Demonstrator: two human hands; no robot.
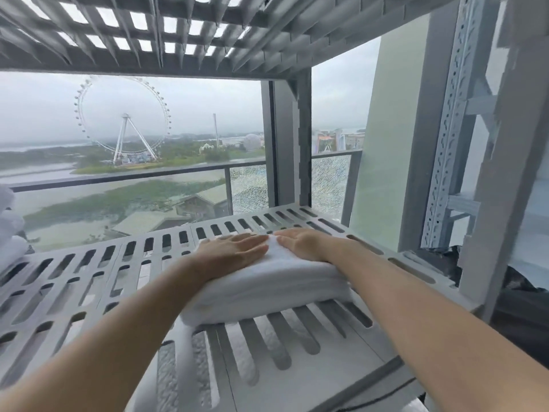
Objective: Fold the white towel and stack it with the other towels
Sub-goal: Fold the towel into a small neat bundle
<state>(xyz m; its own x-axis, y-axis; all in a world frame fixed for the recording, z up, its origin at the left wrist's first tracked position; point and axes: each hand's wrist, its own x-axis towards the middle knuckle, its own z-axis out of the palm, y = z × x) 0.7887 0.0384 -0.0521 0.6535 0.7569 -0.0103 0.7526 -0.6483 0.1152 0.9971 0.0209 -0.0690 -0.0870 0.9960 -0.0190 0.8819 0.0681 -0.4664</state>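
Left hand [234, 250], right hand [303, 243] flat atop white towel [267, 288].

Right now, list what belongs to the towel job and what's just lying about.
Job: folded white towel, left hand and right hand flat on it, slotted grey shelf, pile of white towels at left edge.
Not job: perforated grey metal upright, white Ferris wheel outside.

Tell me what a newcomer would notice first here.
The left hand and right hand lie flat on a folded white towel in the middle of a slotted grey shelf. Through the window behind, a Ferris wheel stands at upper left. A white pile, likely towels, sits at the left edge.
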